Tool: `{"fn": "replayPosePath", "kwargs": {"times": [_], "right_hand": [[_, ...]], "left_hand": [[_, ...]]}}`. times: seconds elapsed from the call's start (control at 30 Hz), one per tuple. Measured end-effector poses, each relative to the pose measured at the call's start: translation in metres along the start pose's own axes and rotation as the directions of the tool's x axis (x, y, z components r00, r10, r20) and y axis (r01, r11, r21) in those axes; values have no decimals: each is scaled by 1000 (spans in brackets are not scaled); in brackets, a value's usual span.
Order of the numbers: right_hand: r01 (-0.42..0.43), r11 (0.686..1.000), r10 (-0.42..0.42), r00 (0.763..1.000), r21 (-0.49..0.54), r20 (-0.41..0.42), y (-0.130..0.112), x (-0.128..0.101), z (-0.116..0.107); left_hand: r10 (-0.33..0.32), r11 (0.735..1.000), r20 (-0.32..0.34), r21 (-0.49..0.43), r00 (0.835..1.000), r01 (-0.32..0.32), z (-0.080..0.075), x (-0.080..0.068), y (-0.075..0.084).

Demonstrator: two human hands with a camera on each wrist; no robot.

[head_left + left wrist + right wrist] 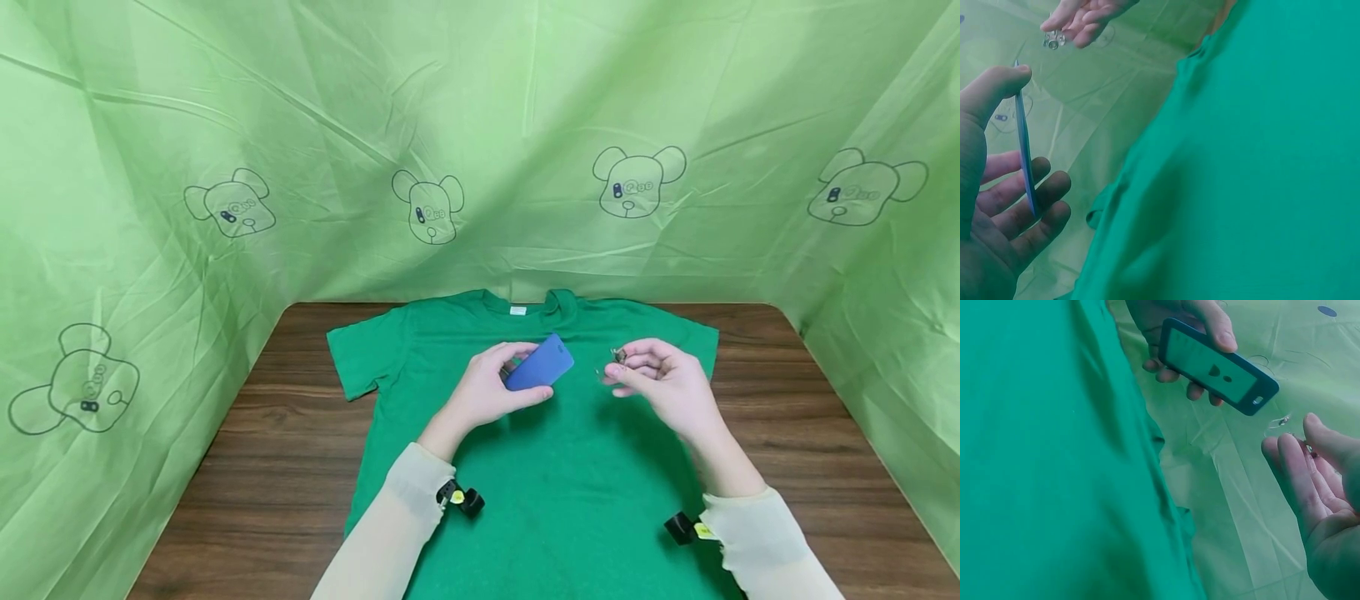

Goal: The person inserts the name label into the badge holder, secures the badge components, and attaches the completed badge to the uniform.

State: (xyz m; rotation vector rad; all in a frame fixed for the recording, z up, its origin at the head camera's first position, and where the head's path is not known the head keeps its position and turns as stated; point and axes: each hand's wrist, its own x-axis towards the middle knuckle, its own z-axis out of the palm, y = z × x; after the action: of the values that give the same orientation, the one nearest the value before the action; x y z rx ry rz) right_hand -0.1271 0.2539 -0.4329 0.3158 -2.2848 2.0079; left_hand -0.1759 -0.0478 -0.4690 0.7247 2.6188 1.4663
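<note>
Currently, left hand (487,390) grips stiff, light card holder (540,364) by edges; right hand (660,379) pinches small slippery clip (618,357).

- The left hand (491,387) is raised above the near half of the desk, thumb on one edge and fingers curled under the other edge of a flat blue badge holder (540,363), gripping it tilted.
- The left forearm comes in from the near edge, sleeved to the wrist.
- The right hand (660,379) is lifted at the same height, just right of the left, palm turned inward, its fingertips (617,375) pinching a small metal clip (619,357).
- The right forearm enters from the near right corner, likewise sleeved.
- The two hands are near each other, not touching.
</note>
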Motion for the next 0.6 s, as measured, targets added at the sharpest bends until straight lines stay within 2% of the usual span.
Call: {"fn": "replayPosePath", "kwargs": {"times": [0.3,0.6], "right_hand": [[-20,1000,20,1000,-2,0,5,0,9],[-24,1000,24,1000,-6,2,8,0,17]], "left_hand": [[55,998,19,-15,998,-55,3,0,3],[112,993,70,-29,991,-111,6,-1,4]]}}
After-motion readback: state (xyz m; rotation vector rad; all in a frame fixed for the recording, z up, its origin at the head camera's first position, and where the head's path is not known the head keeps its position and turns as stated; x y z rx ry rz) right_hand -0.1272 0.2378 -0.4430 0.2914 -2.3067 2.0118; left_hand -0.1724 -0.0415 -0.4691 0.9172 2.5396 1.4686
